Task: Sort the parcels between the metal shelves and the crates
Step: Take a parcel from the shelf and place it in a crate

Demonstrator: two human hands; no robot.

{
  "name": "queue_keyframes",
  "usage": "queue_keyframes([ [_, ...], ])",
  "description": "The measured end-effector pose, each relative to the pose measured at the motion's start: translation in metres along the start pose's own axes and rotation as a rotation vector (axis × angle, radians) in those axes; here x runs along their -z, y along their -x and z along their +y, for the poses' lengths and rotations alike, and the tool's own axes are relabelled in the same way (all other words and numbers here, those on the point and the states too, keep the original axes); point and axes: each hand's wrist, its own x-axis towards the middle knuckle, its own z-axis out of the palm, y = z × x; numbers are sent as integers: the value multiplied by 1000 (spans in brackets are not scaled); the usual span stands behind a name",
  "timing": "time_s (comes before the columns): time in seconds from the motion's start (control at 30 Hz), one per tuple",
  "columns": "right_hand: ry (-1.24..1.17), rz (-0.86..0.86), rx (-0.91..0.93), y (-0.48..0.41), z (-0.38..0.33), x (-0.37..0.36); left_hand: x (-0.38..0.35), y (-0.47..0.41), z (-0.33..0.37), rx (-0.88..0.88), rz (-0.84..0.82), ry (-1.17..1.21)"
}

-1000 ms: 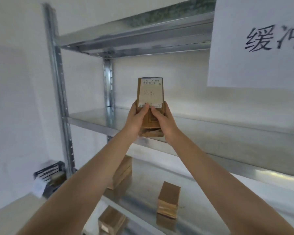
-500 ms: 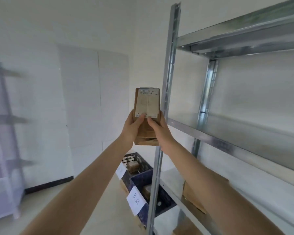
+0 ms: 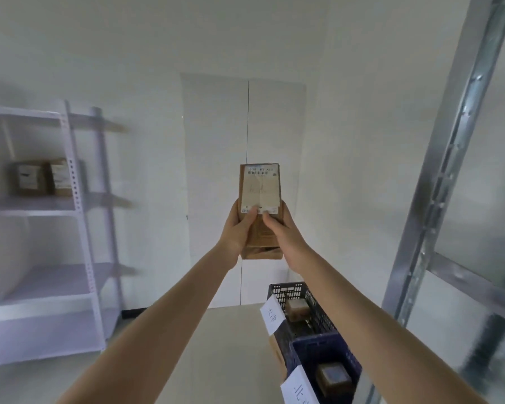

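I hold a brown cardboard parcel (image 3: 260,188) upright at arm's length, its white shipping label facing me. My left hand (image 3: 239,228) grips its lower left side and my right hand (image 3: 283,231) its lower right side, both thumbs on the label's bottom edge. Below and to the right, two dark blue crates stand on the floor: the far crate (image 3: 321,316) holds a brown parcel (image 3: 296,309), the near crate (image 3: 303,354) holds another parcel (image 3: 333,377). Each crate carries a white paper tag.
A galvanised metal shelf post (image 3: 449,176) rises at the right edge. A white shelf unit (image 3: 79,217) stands at the left with two labelled parcels (image 3: 44,177) on its upper level. A white wall with panel doors (image 3: 245,141) is ahead.
The view has swung left, away from the metal shelf toward the crates and the white shelf unit. Both hands have kept the same hold on the parcel.
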Motion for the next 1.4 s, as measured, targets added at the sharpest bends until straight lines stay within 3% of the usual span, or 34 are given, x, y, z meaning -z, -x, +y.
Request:
queue_keyframes([
  [0.37, -16, 19, -64, -151, 97, 26, 19, -159, -84, 72, 13, -53],
  [0.7, 24, 284, -211, -251, 188, 105, -14, -313, -206, 209, -218, -74],
  [1.13, -3, 668, -498, -264, 353, 270, -138, -399, -431, 565, -528, -95],
  [1.4, -142, 857, -699, -236, 433, 318, -176, -399, -530, 785, -719, -137],
])
